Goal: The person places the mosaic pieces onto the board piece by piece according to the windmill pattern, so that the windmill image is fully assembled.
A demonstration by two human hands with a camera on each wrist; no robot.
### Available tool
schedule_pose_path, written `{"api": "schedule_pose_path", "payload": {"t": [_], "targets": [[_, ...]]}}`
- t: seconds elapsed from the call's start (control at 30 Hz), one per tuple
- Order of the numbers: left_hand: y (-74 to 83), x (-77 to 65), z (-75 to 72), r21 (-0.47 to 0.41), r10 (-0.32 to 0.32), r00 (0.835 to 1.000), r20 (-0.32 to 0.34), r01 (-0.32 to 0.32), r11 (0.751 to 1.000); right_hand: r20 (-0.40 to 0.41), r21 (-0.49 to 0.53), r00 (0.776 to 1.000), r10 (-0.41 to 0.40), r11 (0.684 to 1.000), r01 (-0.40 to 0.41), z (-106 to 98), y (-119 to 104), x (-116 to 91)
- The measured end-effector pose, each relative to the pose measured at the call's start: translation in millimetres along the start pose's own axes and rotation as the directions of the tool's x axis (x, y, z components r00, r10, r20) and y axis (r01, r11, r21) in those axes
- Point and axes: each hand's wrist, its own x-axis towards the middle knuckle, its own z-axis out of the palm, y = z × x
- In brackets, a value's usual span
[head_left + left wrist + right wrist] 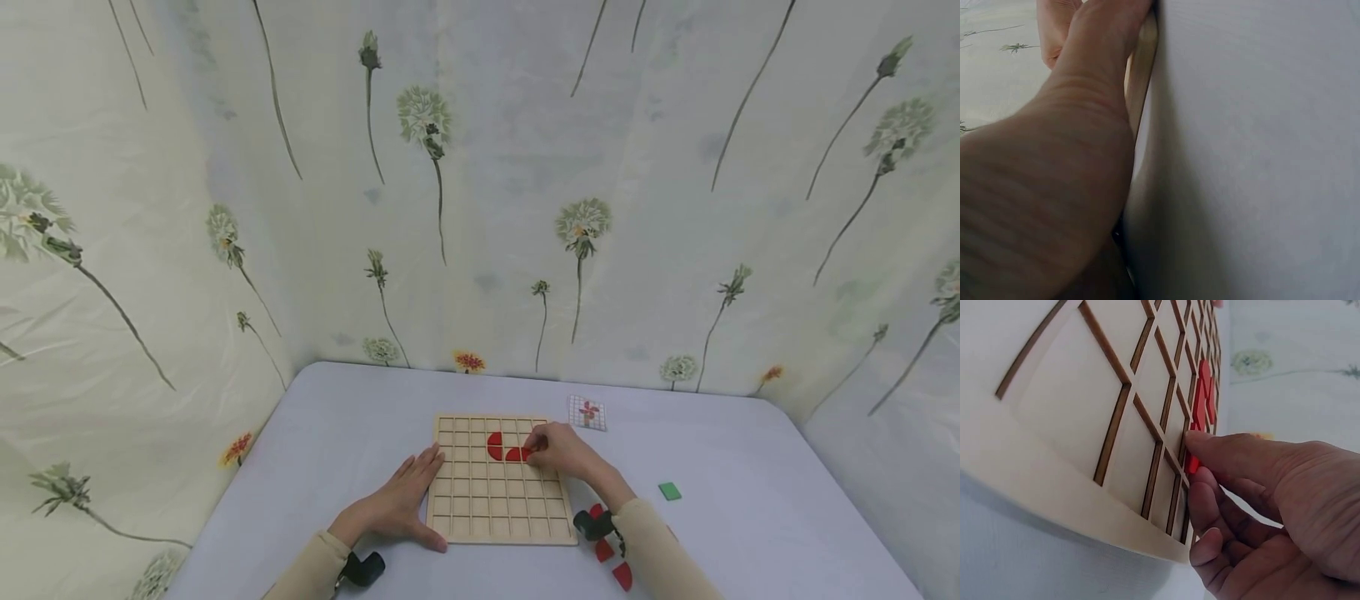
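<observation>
Gridboard [480, 486]: right hand [558, 452] pinches a red piece [1194, 464] at its far half; left hand [401, 504], fingers straight, touches its left edge.

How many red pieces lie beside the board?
3 visible right of the board: the farthest piece, partly behind the black wrist device; the middle piece; and the nearest piece. The right sleeve may hide more.

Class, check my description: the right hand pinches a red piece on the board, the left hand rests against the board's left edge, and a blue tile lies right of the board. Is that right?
Not quite: the tile is green, not blue, as the head view shows. The right hand, red piece, left hand and board are described correctly.
</observation>
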Motion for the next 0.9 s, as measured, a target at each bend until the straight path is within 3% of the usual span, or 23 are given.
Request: {"api": "schedule_pose_path", "payload": {"t": [0.33, 0.57, 0.9], "targets": [[1.4, -0.5, -1.3, -0.006, 0.002, 1.0, -0.002, -0.002, 1.0, -0.003, -0.01, 1.0, -0.026, 1.0, 0.026, -1.4, 1.9, 3.5], [2.6, -0.7, -3.5, -0.014, 0.013, 1.0, 0.004, -0.013, 1.0, 0.02, -0.123, 0.993, -0.118, 0.985, 0.12, -4.5, 2.8, 7.3], [3.7, -1.0, -4.4, -0.013, 0.004, 1.0, 0.009, -0.004, 1.0, 0.031, -0.094, 0.997, -0.07, 0.993, 0.073, -2.0, 5.5, 6.6]]}}
